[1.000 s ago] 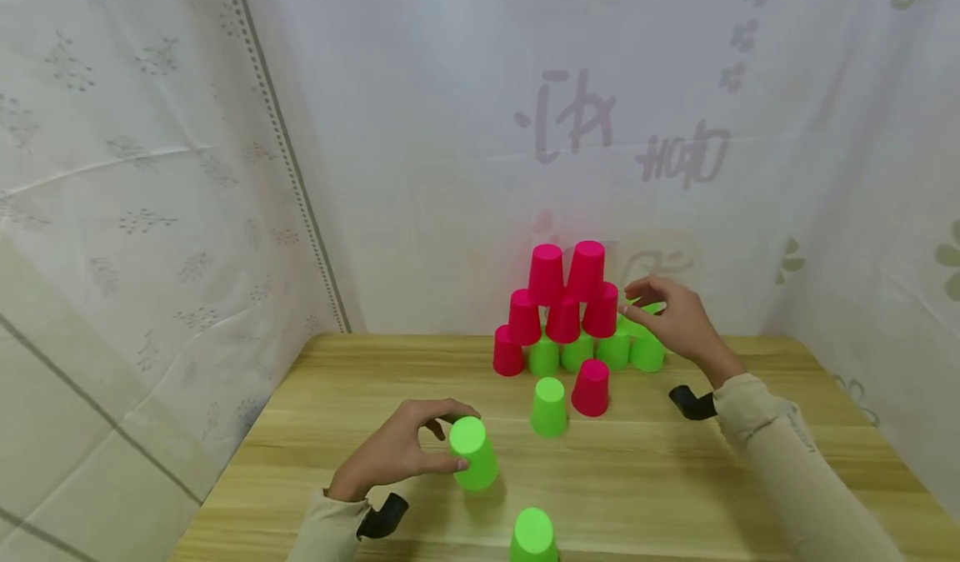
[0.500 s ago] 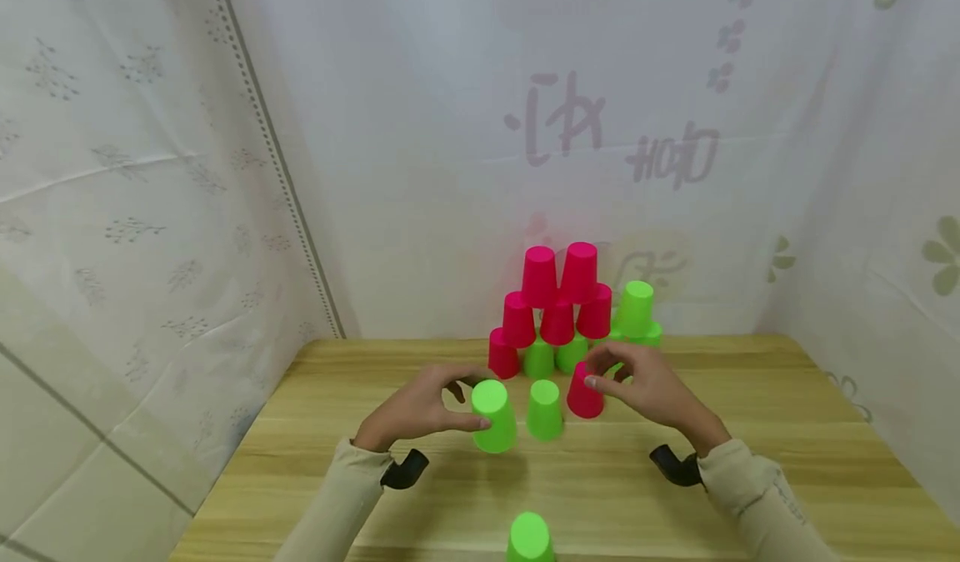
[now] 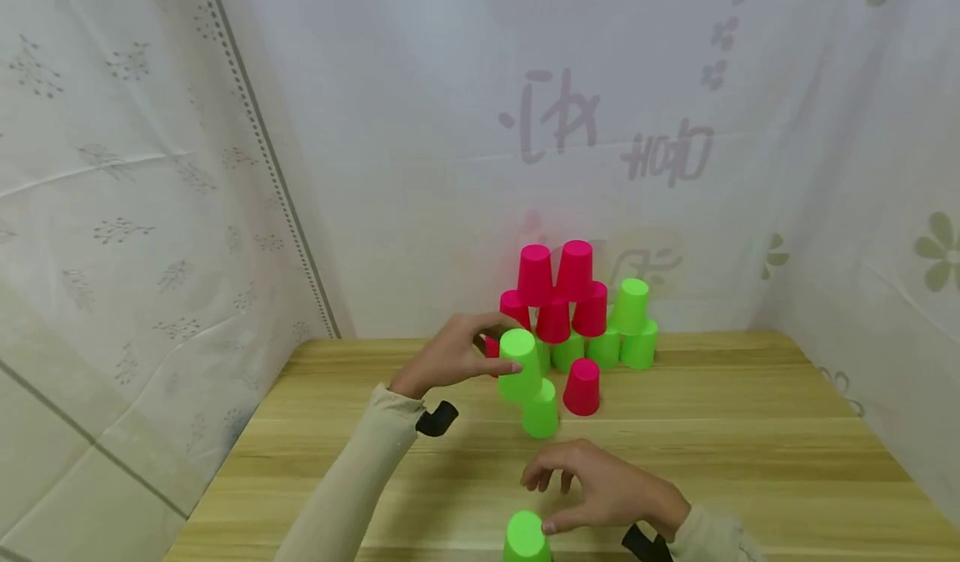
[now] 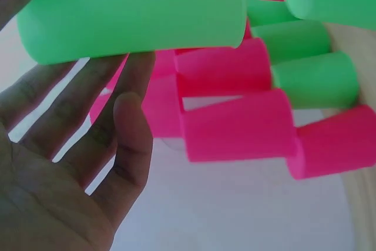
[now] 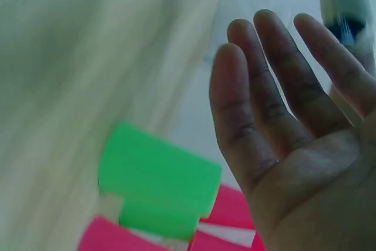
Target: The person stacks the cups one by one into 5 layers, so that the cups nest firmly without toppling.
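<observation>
My left hand holds an upside-down green cup above the table, pinched between thumb and fingers. In the left wrist view this green cup hangs before the stack. Behind it rises a stack of upside-down cups: two pink cups on top, pink cups below, and mostly green cups at the base. A green cup sits on the stack's right side. My right hand holds nothing; its thumb is close to a green cup at the bottom of the head view.
Between my hands and the stack stand a pink cup and a green cup, partly covered by the held one. The wooden table ends at a patterned cloth behind. More cloth hangs at both sides.
My left hand has carried its green cup forward, up and right, towards the stack. My right hand has left the green cup at the stack's right and come back to the near green cup.
</observation>
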Motion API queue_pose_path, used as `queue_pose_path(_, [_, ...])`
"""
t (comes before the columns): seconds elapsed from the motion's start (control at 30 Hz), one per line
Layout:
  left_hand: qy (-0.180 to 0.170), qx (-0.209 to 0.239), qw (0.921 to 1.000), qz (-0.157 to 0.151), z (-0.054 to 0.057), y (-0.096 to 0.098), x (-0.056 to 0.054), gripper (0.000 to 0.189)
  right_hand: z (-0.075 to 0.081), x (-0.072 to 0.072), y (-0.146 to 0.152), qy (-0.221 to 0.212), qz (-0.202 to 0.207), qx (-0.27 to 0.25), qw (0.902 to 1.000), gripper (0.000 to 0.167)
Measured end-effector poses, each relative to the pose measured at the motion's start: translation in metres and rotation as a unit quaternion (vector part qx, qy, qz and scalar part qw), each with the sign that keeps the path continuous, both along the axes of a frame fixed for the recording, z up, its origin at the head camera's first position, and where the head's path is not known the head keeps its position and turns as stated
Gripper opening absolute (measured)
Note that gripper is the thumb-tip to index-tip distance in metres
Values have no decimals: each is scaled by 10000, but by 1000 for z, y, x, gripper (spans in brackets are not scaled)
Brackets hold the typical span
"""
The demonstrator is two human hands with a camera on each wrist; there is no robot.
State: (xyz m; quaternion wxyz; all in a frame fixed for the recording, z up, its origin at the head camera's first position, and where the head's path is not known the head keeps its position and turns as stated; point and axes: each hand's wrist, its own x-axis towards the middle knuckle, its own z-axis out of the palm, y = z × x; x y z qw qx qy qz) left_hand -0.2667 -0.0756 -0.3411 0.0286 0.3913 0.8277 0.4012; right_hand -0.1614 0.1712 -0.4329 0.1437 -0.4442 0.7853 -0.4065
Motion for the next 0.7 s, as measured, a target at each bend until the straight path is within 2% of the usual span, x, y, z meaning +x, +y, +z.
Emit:
queue_pose_path(0.17, [211,-28,9997,-93,16,24,-9,42,-5,11,-9,-47,310,104,9995,44])
queue_pose_path(0.33, [381,-146,9991,-98,31,44,-15,41,-10,14,-15,-235,430,-38,9988,41])
queue_pose_path(0.5, [662,-274,9974,-8,43,64,-23,41,-15,15,-18,-198,417,-91,9989,35])
queue_pose_path(0.7, [1203,-148,9926,104,62,91,-34,42,-14,15,-18,53,353,-65,9993,32])
